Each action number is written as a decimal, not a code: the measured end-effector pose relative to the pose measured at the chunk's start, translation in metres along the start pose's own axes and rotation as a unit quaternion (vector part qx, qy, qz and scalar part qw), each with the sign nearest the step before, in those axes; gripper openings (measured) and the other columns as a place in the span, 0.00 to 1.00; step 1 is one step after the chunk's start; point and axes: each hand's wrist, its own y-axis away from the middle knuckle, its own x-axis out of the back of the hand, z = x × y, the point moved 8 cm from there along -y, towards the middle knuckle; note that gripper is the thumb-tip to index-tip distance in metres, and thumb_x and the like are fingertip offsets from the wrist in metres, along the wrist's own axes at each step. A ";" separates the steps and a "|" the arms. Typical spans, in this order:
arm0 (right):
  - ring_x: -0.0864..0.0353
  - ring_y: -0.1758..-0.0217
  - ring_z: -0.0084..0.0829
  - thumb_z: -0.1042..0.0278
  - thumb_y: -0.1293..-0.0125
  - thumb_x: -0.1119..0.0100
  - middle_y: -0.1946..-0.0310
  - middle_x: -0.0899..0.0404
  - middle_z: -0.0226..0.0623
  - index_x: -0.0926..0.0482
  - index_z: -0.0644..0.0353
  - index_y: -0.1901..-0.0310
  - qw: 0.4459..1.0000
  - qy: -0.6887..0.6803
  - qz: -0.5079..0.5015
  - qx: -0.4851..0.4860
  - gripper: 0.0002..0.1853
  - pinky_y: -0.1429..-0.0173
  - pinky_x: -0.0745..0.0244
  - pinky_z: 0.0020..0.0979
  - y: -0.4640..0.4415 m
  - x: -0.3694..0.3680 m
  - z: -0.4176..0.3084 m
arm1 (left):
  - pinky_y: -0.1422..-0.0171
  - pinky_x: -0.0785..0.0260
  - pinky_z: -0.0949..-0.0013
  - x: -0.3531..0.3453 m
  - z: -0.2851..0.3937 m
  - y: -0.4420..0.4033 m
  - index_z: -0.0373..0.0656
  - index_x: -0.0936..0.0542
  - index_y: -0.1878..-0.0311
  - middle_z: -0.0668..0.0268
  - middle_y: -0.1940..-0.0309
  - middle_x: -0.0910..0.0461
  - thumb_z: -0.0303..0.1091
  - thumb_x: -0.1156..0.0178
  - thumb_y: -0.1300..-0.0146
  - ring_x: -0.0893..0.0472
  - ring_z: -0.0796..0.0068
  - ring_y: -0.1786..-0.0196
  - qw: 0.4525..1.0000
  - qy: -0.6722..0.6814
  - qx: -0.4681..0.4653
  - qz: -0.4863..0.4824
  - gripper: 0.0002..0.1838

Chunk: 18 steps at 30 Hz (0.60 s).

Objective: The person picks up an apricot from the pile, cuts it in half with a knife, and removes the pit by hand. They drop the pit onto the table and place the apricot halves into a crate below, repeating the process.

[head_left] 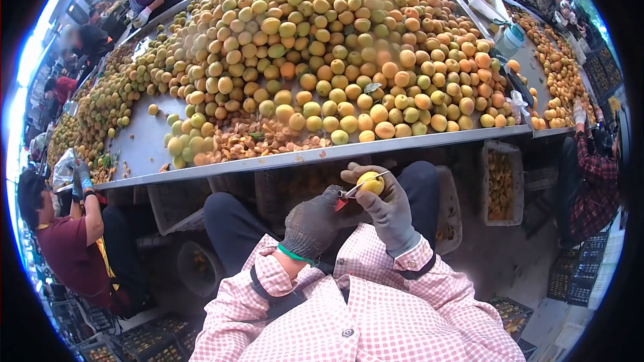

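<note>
My left hand (pixel 312 224), in a dark grey glove with a green band at the wrist, is closed around the handle of a small knife (pixel 353 190). Something red shows by its grip, and the thin blade points up to the right. A yellow apricot (pixel 371 183) sits between the fingers and thumb of my right hand (pixel 389 211), which wears a grey glove. The blade lies against or across the apricot; whether it has cut in, I cannot tell. Both hands are above my lap, just in front of the metal table (pixel 295 159).
A large heap of apricots (pixel 349 47) covers the table. Brown-orange scraps or pits (pixel 265 137) lie near its front edge. Crates (pixel 503 184) and a bucket (pixel 199 268) stand below. Other people work at the left (pixel 70 248) and right (pixel 594 181).
</note>
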 end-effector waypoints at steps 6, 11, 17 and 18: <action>0.24 0.48 0.25 0.59 0.31 0.45 0.44 0.26 0.38 0.33 0.60 0.40 0.953 -0.296 -0.019 -0.056 0.22 0.40 0.31 0.26 0.006 -0.030 -0.008 | 0.65 0.29 0.51 0.010 0.003 0.005 0.48 0.25 0.53 0.53 0.70 0.20 0.32 0.40 0.45 0.20 0.47 0.64 0.999 0.005 -0.001 0.044 0.14; 0.24 0.49 0.26 0.64 0.33 0.42 0.50 0.24 0.36 0.33 0.63 0.40 0.984 -0.172 -0.018 0.034 0.23 0.39 0.32 0.28 -0.003 -0.011 -0.012 | 0.65 0.28 0.53 0.015 -0.004 0.005 0.48 0.24 0.54 0.53 0.70 0.20 0.32 0.39 0.45 0.19 0.48 0.65 0.997 -0.032 -0.026 0.071 0.14; 0.27 0.43 0.28 0.58 0.30 0.46 0.47 0.25 0.39 0.33 0.61 0.39 0.932 -0.348 -0.004 -0.099 0.23 0.36 0.35 0.34 0.008 -0.027 0.007 | 0.66 0.28 0.53 0.010 -0.008 0.010 0.46 0.23 0.56 0.53 0.70 0.20 0.30 0.38 0.47 0.20 0.47 0.65 0.992 -0.023 -0.037 0.116 0.13; 0.28 0.42 0.29 0.56 0.30 0.47 0.46 0.25 0.40 0.33 0.59 0.39 0.924 -0.370 -0.003 -0.093 0.23 0.35 0.35 0.34 0.006 -0.025 0.010 | 0.66 0.28 0.53 0.011 -0.008 0.010 0.45 0.23 0.57 0.52 0.70 0.20 0.30 0.38 0.48 0.20 0.47 0.66 0.991 -0.032 -0.049 0.121 0.13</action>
